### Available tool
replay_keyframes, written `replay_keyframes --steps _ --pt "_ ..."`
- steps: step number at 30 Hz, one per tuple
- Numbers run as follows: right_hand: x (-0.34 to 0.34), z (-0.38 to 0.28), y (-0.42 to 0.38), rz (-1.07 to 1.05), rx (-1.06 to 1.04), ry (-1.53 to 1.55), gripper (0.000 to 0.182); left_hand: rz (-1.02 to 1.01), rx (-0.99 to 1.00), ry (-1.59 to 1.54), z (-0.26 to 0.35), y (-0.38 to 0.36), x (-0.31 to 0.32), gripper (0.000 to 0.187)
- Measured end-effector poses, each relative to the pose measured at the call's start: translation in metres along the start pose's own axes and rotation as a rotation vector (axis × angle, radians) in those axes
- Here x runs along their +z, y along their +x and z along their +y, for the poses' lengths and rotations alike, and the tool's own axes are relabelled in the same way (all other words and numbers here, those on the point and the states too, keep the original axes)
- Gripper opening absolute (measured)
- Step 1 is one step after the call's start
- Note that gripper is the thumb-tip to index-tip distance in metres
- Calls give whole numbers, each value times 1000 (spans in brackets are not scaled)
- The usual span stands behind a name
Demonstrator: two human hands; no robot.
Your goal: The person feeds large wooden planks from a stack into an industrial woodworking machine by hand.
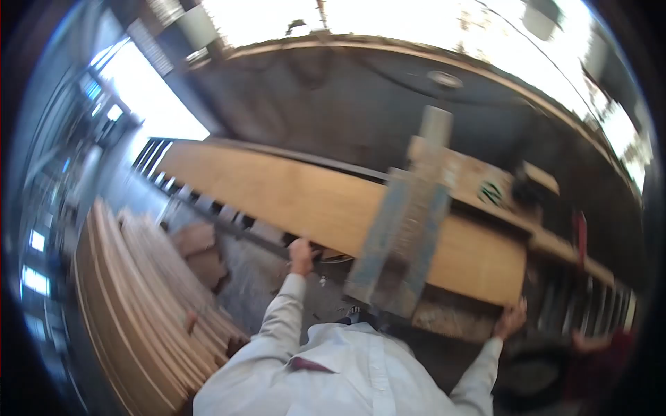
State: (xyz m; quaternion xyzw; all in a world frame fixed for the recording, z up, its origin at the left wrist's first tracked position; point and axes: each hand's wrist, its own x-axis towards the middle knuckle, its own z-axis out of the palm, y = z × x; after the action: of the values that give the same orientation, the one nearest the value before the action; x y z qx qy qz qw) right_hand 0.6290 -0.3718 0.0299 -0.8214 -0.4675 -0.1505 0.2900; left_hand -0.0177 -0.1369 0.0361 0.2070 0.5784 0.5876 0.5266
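Across the middle of the frame, a long, flat, light-brown wooden board [277,191] slants from upper left to lower right, passing beneath a worn blue-grey metal crosspiece [374,243]. At lower right, the right hand [512,319] is at the board's near corner; blur hides whether its fingers are closed. Just below the board's near edge, left of centre, the left hand [301,256] is curled beside a dark metal rail [260,241], its grip unclear. Tall pale wooden planks [142,298] stand at lower left.

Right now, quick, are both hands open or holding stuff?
Left hand: by the long board's near edge; too blurred to tell if it's closed.
Right hand: at that board's corner; can't tell if it's gripping.
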Motion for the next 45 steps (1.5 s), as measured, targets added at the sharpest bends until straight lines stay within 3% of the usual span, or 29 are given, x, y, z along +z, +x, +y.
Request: replay_keyframes --steps 2,5,10,14,16,18,22,30,33,36,40,45 --pt "6 8 -4 -122 114 -46 79 119 -4 2 5 -5 13 35" --pt "10 15 -8 -210 199 -89 83 176 63 242 -3 11 3 38" --pt "17 27 -10 -219 215 -124 89 78 29 66 3 7 5 40" --pt "20 25 -5 -118 125 37 74 -136 -89 -10 15 -2 -4 43" --pt "10 5 -4 -50 136 141 69 -209 -13 132 41 -27 8 47" --pt "3 -7 -6 12 161 3 73 -185 -104 116 24 -7 -3 49" --pt "-4 -7 -4 -103 242 -121 79 -187 -44 135 21 -16 6 49" --pt "-11 -10 -2 -161 341 -25 86 -156 -71 226 33 -22 8 51" --pt "-15 -14 0 -158 340 -19 86 -215 -92 402 31 -2 -8 55" --pt "-14 -13 0 -169 323 -11 86 -90 -82 674 46 -9 -1 57" --pt "-15 -19 4 -177 334 11 86 105 25 578 36 -16 0 58" --pt "-19 -21 4 -191 370 -2 86 89 45 510 29 -21 9 59"
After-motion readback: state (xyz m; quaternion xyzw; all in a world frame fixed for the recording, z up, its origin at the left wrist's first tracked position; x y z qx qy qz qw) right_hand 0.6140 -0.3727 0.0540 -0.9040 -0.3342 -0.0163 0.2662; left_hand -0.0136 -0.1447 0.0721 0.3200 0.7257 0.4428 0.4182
